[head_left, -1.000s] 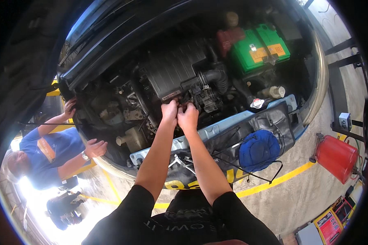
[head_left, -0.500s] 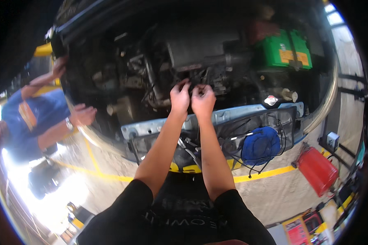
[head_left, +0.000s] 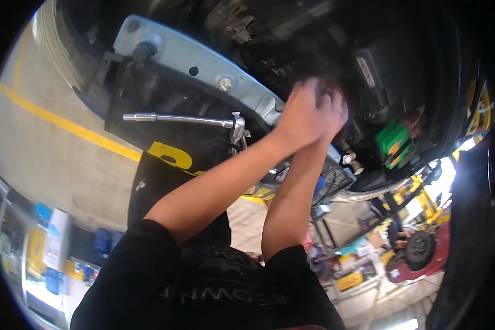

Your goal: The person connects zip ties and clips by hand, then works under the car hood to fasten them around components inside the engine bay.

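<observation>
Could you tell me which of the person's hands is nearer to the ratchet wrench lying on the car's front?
Left. The left hand sits just right of the ratchet wrench; the right hand lies beyond it, farther away.

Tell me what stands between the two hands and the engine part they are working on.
Nothing visible does: the left hand and right hand are pressed together against the dark engine parts. The ratchet wrench sits off to the left.

The left hand (head_left: 300, 115) and right hand (head_left: 330, 113) press together against the dark engine bay (head_left: 313, 49), and what their fingers grip is hidden behind them. Motion blur smears the engine parts just above the knuckles. The ratchet wrench (head_left: 187, 119) shows its handle, but its head sits partly behind the left forearm. The green battery (head_left: 391, 140), far right, is partly covered and too blurred to read.
</observation>
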`<state>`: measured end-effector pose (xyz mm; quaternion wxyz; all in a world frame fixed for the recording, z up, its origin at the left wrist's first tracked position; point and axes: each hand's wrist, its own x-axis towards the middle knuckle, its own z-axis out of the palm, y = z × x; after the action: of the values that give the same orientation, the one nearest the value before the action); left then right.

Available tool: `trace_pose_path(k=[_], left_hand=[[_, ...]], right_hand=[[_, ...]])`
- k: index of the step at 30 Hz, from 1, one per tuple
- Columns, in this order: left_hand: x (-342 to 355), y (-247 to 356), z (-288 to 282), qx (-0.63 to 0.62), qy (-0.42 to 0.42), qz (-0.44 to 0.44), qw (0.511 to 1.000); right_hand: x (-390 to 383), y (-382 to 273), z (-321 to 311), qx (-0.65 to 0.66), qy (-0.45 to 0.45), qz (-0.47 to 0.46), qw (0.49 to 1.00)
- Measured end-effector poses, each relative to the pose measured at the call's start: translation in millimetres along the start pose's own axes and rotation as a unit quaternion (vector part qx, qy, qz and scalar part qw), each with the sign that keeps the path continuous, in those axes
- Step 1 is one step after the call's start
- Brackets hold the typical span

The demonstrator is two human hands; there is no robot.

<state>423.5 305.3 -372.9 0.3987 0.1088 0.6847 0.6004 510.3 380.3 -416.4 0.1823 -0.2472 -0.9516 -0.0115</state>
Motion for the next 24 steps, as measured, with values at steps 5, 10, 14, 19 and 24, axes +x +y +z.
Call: trace_pose_path(k=[5,10,14,19,24], left_hand=[[-36.1,15.3,-17.0,-0.11,-0.027,0.013,0.993],[-56.2,28.2,-34.7,-0.113,-0.039,-0.021,0.993],[-62.5,31.3,-41.1,-0.134,-0.056,-0.034,0.989],[-63.6,26.2,-50.2,-0.121,-0.049,-0.054,0.99],[-63.3,23.0,-54.6,-0.137,-0.063,-0.068,0.986]], right_hand=[[3.0,-6.8,-23.7,0.503,0.054,0.562,0.654],[31.5,-25.4,-26.4,0.472,0.113,0.624,0.612],[49.8,-27.0,-11.5,0.49,0.112,0.584,0.638],[45.2,-35.0,-14.7,0.444,0.062,0.603,0.66],[31.9,-44.0,-26.2,0.45,0.107,0.642,0.611]])
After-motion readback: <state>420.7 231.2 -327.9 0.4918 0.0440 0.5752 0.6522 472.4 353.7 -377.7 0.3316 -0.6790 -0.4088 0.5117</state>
